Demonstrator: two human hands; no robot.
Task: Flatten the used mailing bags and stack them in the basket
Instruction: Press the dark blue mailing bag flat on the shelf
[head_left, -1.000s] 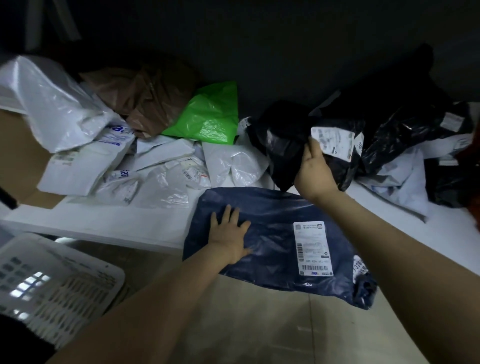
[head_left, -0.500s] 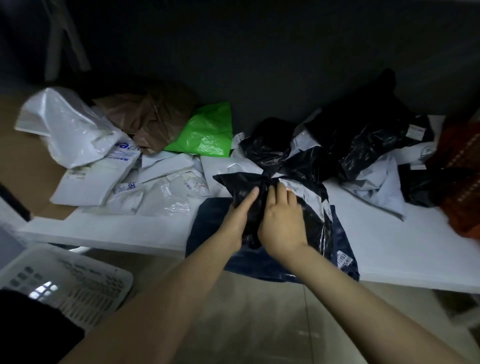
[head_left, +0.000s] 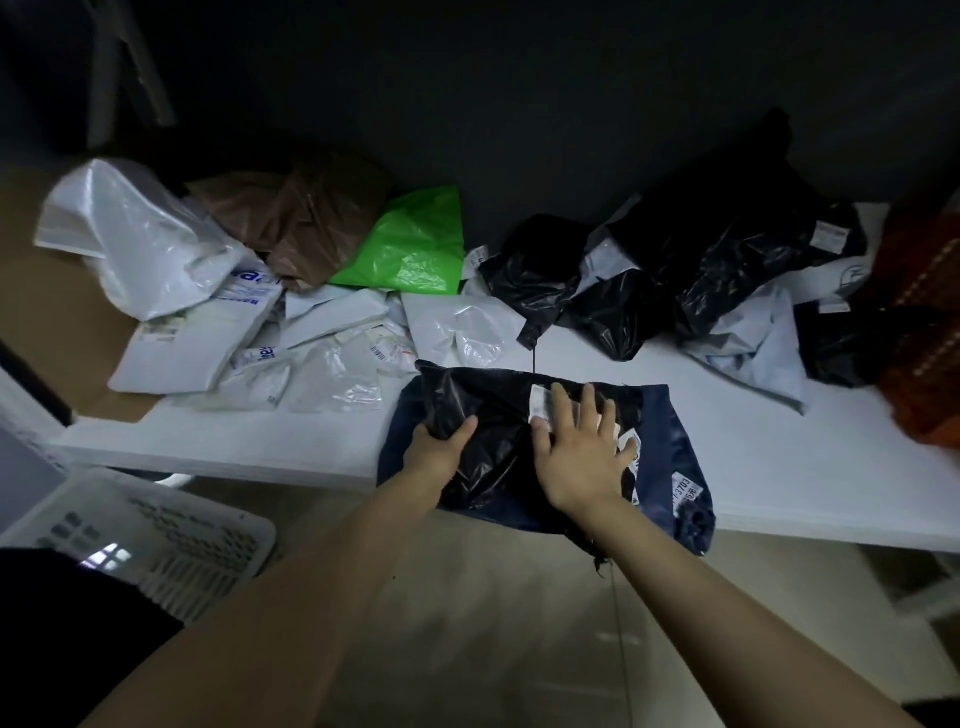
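Note:
A crumpled black mailing bag (head_left: 493, 431) lies on top of a flat navy mailing bag (head_left: 670, 447) at the front edge of the white table (head_left: 260, 447). My left hand (head_left: 441, 447) grips the black bag's left edge, thumb on top. My right hand (head_left: 582, 452) presses flat on the black bag with fingers spread, over its white label. The white plastic basket (head_left: 156, 540) sits low at the left, below the table edge.
White mailing bags (head_left: 208, 338) are piled at the table's left, with a brown bag (head_left: 296, 223) and a green bag (head_left: 410, 244) behind. Black and grey bags (head_left: 727, 260) are heaped at the back right. An orange-red object (head_left: 924, 338) sits at the far right.
My right hand brought a black bag from the back pile onto the navy bag. Both hands then spread apart over it, the left to its edge, the right flat on top.

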